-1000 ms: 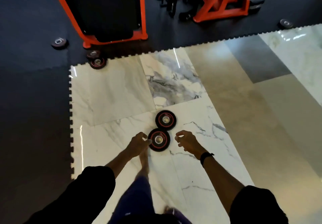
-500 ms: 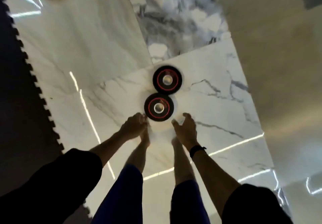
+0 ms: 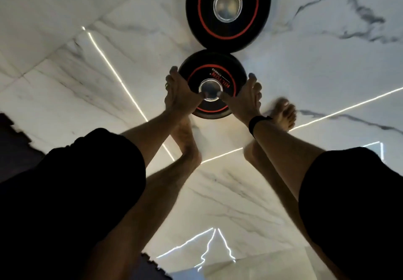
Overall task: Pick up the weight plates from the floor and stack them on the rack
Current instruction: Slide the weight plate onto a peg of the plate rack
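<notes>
Head view: left hand [image 3: 177, 96] and right hand [image 3: 244, 98] gripping round black rubber plate [image 3: 212, 77] above glossy marble floor [image 3: 305, 72].

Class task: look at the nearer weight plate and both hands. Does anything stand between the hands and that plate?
Nothing visible does. The left hand and right hand already grip the nearer plate at its sides, thumbs at its centre hole.

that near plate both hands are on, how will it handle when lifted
Probably heavy for its size: the near plate takes the left hand and right hand together. Stiff, a solid disc. Its round rim suggests it would roll if set on edge on the glossy floor.
</notes>
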A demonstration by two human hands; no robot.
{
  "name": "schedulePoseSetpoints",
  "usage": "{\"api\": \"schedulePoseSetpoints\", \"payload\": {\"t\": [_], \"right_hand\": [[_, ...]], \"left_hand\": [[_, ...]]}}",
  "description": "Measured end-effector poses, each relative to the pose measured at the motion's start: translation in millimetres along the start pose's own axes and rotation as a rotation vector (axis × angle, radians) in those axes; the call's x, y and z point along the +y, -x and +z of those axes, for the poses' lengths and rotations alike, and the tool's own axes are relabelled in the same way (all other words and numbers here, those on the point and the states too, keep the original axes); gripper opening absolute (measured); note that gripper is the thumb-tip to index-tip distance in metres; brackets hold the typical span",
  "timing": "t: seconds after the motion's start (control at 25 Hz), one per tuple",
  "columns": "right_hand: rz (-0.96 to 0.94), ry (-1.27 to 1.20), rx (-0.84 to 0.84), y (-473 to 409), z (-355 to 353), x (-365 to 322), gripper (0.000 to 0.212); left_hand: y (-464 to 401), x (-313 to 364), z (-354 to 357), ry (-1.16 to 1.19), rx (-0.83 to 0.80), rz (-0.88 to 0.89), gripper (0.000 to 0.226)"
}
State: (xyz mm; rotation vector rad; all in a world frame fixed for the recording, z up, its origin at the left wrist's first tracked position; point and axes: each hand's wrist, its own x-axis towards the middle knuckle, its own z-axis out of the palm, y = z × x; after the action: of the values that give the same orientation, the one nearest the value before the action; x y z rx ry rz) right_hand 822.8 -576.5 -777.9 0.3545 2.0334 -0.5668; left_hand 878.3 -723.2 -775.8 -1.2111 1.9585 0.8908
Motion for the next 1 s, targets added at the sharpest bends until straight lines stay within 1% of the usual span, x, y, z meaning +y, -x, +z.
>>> {"api": "schedulePoseSetpoints", "payload": {"t": [0.08,0.16,0.24,0.32,0.36,0.52,0.68,0.8,1.0], "right_hand": [[0.006,-0.034,0.029,-15,18,-2,0.111],[0.023,-0.072,0.108,-26,30,-5,0.112],[0.025,-0.058,0.212,-30,39,-5,0.106],[0.020,-0.037,0.281,-32,43,-4,0.096],[0.018,-0.034,0.283,-34,42,-5,0.093],[0.075,-0.023,0.184,-26,25,-17,0.085],[0.069,0.052,0.185,16,-12,-21,0.084],[0.043,0.075,0.208,70,-49,-29,0.083],[0.039,0.068,0.254,205,-128,-54,0.083]], "left_hand": [[-27,0,12,0.015,0.035,0.013,0.111],[-41,-1,24,-0.024,0.080,0.050,0.106],[-44,-4,31,-0.054,0.144,0.074,0.099],[-45,-4,32,-0.060,0.154,0.083,0.095],[-46,-1,29,-0.072,0.139,0.082,0.095],[-33,15,10,-0.094,0.056,0.020,0.092],[14,32,-9,-0.107,0.011,-0.003,0.091],[69,48,-40,-0.103,0.012,-0.009,0.088],[205,96,-114,-0.078,0.015,0.021,0.084]]}}
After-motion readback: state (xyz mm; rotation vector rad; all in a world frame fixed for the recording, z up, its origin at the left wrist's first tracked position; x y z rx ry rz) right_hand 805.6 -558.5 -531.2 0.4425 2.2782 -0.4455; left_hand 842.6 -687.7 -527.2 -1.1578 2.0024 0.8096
